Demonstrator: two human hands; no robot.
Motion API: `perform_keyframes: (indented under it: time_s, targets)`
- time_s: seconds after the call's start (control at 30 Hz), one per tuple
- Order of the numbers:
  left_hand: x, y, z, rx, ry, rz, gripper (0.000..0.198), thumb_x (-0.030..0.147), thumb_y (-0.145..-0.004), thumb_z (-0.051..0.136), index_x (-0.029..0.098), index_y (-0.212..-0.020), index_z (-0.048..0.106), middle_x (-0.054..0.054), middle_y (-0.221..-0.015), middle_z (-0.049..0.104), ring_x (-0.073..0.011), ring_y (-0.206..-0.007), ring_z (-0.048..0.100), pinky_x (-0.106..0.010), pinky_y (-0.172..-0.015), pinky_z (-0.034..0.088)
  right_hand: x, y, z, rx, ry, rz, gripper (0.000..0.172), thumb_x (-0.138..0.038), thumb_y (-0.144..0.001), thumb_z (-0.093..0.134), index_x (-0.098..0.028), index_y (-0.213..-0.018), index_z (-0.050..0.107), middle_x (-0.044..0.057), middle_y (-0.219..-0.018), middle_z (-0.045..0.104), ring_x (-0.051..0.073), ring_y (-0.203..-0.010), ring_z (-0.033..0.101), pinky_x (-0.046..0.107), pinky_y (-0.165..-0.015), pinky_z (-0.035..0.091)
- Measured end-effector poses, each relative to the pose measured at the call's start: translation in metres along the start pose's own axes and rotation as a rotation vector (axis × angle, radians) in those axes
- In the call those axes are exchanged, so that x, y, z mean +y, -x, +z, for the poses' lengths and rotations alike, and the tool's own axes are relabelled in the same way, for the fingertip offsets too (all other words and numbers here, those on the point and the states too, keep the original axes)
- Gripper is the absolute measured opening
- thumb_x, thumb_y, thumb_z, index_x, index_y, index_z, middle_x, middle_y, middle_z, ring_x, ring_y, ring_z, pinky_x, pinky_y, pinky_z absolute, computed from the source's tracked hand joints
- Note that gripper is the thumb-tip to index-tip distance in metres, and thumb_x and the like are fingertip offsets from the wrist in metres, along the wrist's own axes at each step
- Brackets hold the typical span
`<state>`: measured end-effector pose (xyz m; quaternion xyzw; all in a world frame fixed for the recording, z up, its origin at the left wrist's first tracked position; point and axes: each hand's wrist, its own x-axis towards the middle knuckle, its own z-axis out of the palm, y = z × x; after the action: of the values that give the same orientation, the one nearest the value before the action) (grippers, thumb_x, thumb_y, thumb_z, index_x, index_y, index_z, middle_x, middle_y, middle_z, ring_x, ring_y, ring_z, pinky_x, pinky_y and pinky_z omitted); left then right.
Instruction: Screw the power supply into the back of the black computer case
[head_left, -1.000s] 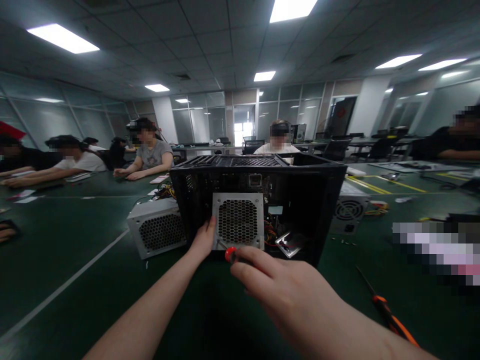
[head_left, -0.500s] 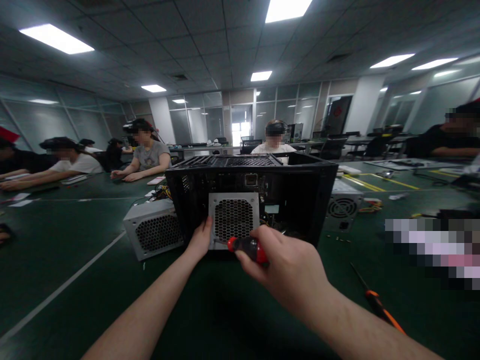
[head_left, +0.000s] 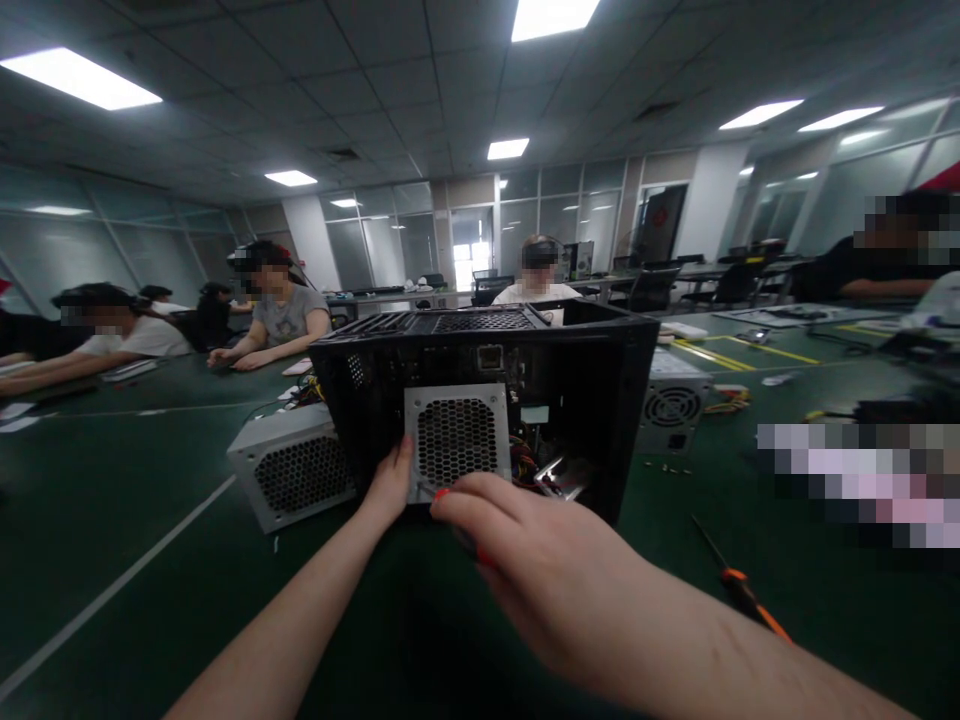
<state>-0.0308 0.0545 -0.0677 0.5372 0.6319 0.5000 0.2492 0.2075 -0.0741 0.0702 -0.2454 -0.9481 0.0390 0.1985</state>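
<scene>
A black computer case (head_left: 636,410) lies with its open side facing me. In its opening stands a grey power supply (head_left: 459,435) with a honeycomb grille. My left hand (head_left: 389,487) grips the left edge of this unit, its fingers partly hidden behind it. Closed around a screwdriver (head_left: 441,495) with a red and black handle is my right hand (head_left: 536,560), at the unit's lower front. The shaft points at the lower left corner; whether the tip touches a screw I cannot tell. Most of the handle is covered by my fingers.
A second power supply (head_left: 300,470) sits left of the case, and a third (head_left: 671,405) to its right, with several small screws (head_left: 667,467) nearby. An orange and black screwdriver (head_left: 739,580) lies at the right. People (head_left: 281,310) sit around the green table (head_left: 150,620).
My right hand has turned over the screwdriver, its back now facing up and covering most of the handle. The left hand keeps its place on the power supply. The view has shifted slightly.
</scene>
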Motion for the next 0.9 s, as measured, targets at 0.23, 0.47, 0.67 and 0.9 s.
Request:
perform_keyframes:
  time_s: [0.23,0.47,0.67,0.9]
  targets:
    - [0.003,0.001,-0.001,-0.032,0.016,-0.031,0.067,0.061,-0.085,0.022,0.013,-0.114,0.059,-0.012,-0.119,0.062,-0.0232,-0.118,0.052,-0.032,-0.103,0.035,-0.006,0.0,0.0,-0.11,0.023,-0.056,0.047,-0.003,-0.077,0.046,-0.019,-0.121,0.045,0.007,-0.116,0.053,0.017,-0.096,0.059,0.028,-0.08,0.05]
    - [0.002,0.0,-0.001,-0.03,0.016,-0.009,0.072,0.065,-0.084,0.02,0.011,-0.113,0.059,-0.016,-0.121,0.06,-0.0255,-0.118,0.052,-0.037,-0.103,0.035,-0.007,0.0,0.004,-0.061,0.055,-0.065,0.049,-0.001,-0.076,0.048,-0.022,-0.12,0.046,0.006,-0.113,0.056,0.015,-0.096,0.059,0.025,-0.079,0.048]
    - [0.003,0.0,0.001,-0.016,0.028,-0.058,0.076,0.07,-0.081,0.022,0.012,-0.11,0.061,-0.016,-0.119,0.062,-0.0266,-0.116,0.054,-0.038,-0.099,0.039,0.0,0.0,0.007,-0.002,0.067,-0.038,0.038,-0.005,-0.08,0.048,-0.022,-0.114,0.049,0.007,-0.113,0.058,0.014,-0.092,0.061,0.024,-0.074,0.049]
    - [0.008,0.003,0.0,-0.013,-0.013,-0.03,0.077,0.07,-0.082,0.02,0.012,-0.114,0.059,-0.016,-0.12,0.061,-0.0265,-0.117,0.053,-0.037,-0.102,0.036,0.006,0.0,0.008,0.036,0.089,0.009,0.03,-0.011,-0.084,0.048,-0.024,-0.111,0.046,0.002,-0.114,0.06,0.015,-0.084,0.064,0.027,-0.065,0.051]
